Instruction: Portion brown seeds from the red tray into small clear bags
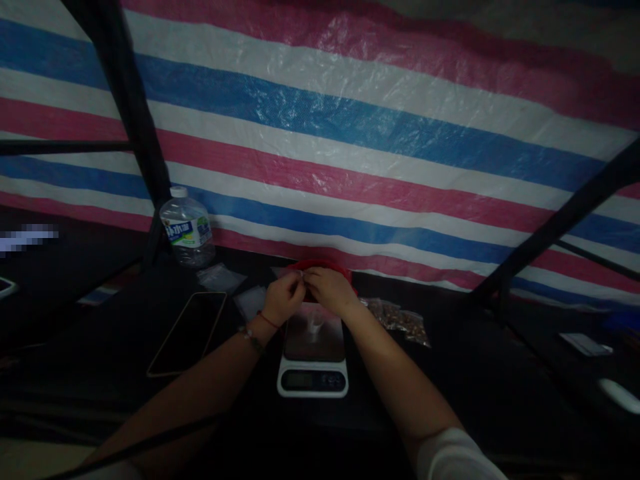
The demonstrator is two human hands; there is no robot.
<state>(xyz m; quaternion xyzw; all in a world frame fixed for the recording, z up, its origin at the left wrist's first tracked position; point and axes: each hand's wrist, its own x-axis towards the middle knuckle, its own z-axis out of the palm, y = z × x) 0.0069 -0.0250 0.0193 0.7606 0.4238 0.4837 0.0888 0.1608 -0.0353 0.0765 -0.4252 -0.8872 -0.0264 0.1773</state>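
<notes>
My left hand (284, 297) and my right hand (330, 288) meet above the far end of a kitchen scale (313, 387). Their fingertips are pinched together on what looks like a small clear plastic bag (301, 274), mostly hidden by the fingers. Behind them is a red basin (343, 269), its inside largely covered by my hands. The scale has a white body, a dark shiny plate and a small display I cannot read. Several small clear bags with brown pieces inside (411, 325) lie to the right of my right wrist.
Flat clear bags (220, 277) lie left of my left hand, beside a dark phone (189, 333). A large clear plastic bottle (187, 230) stands behind them. Dark frame poles (135, 113) rise at both sides, before a striped plastic sheet (350, 167).
</notes>
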